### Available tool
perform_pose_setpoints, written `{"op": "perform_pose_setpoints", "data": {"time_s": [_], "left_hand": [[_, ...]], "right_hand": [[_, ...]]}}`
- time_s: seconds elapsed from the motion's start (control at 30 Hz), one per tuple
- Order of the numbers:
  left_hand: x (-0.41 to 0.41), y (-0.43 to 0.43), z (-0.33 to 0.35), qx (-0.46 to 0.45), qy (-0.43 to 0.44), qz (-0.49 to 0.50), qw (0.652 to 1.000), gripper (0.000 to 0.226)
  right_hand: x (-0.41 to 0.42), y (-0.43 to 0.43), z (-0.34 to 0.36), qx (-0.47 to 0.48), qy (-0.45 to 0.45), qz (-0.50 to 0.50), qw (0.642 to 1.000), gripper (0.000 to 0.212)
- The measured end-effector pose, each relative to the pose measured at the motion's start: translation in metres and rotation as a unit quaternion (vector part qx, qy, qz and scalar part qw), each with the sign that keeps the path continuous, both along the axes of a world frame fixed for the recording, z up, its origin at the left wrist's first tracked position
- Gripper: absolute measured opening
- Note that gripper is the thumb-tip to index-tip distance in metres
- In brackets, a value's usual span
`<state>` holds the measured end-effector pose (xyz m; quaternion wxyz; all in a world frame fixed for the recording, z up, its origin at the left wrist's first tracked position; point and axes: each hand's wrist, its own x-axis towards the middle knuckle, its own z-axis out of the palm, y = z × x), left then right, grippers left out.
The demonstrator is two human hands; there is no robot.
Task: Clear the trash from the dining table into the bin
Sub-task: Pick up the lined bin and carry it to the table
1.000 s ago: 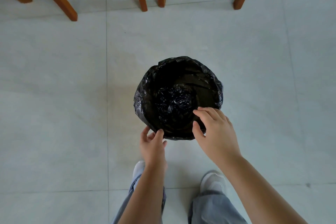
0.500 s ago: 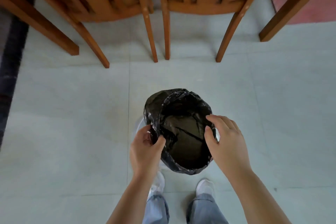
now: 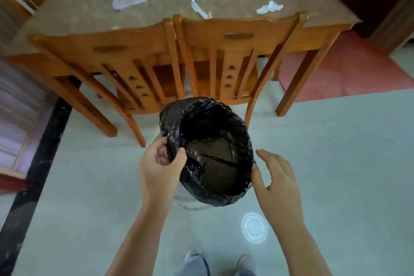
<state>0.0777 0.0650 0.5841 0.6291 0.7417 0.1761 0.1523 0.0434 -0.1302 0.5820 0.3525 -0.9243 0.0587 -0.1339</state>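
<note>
Now the bin [image 3: 208,152] is pinched at its thin, slippery liner rim by the left hand [image 3: 160,164]; the right hand [image 3: 276,182] is spread open beside it.

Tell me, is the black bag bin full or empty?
Empty. Inside the black plastic-lined bin only bare dark liner shows, and the white paper scraps lie on the brown dining table.

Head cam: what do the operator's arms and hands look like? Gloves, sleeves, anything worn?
Both bare: no gloves, rings, watch or visible sleeves on the left hand or right hand; forearms are uncovered to the frame edge. Below them: grey-blue trousers and light shoes.
</note>
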Motion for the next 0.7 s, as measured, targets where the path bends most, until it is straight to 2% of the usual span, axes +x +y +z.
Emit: {"op": "perform_pose_setpoints", "data": {"time_s": [0.1,0.27,0.53,0.7], "left_hand": [[-0.006,0.002,0.038,-0.031,-0.015,-0.015,0.999,0.024],[-0.011,-0.006,0.086,-0.047,-0.045,-0.051,0.997,0.041],[-0.004,-0.003,0.131,-0.101,-0.032,-0.113,0.988,0.031],[0.027,-0.014,0.156,-0.096,-0.043,-0.151,0.983,0.028]], "right_hand": [[-0.008,-0.002,0.044,-0.027,-0.026,0.006,0.999,0.028],[-0.015,-0.004,0.096,-0.075,-0.027,0.024,0.997,0.030],[-0.012,-0.007,0.159,-0.143,-0.032,0.002,0.989,0.030],[0.011,-0.024,0.182,-0.154,-0.044,-0.042,0.986,0.030]]}}
